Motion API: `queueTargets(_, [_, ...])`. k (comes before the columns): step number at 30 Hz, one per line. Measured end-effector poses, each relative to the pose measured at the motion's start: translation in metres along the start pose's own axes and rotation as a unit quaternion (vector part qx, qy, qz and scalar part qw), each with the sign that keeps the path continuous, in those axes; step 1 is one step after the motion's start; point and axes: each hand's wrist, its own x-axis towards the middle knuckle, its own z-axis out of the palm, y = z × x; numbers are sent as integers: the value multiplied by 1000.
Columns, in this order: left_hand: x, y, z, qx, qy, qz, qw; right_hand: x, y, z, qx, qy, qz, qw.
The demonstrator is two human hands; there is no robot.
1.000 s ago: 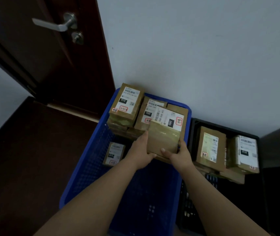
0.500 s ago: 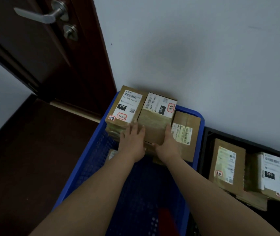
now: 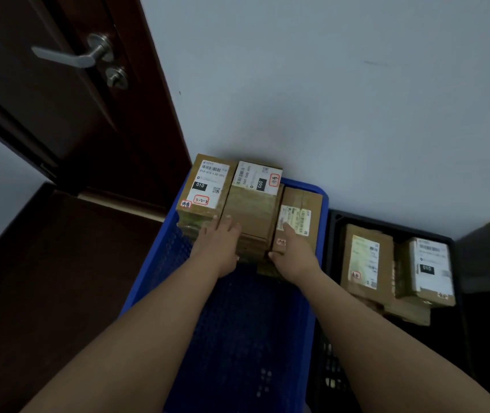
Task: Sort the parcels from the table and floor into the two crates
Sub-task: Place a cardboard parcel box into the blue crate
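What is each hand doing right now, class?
Left hand: open, fingers flat on the middle parcel in the blue crate.
Right hand: cannot be told, resting against that parcel's right side.
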Motion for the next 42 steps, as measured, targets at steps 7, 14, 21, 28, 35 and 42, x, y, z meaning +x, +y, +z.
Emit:
queueTargets(7, [-95,10,7,50,-21,76,996,-120,12,-2,-129,26,7,991])
queueTargets(14, [-159,52,5,80,39,186,979,-215,17,15,-118,95,33,988])
queueTargets(21, [-204,144,25,121,47,313,941,-298,80,5,-89,155,123,976])
queueTargets(28, [-248,260,43,166,92,407,894,-369,163,-43,-86,240,162,953])
queueTargets(35, [-299,433,80,215,58,446,867,-486,302,-103,-81,302,201,928])
queueTargets(42, [-380,638,109,173,73,538,822,-617,431,-191,-91,370,279,881])
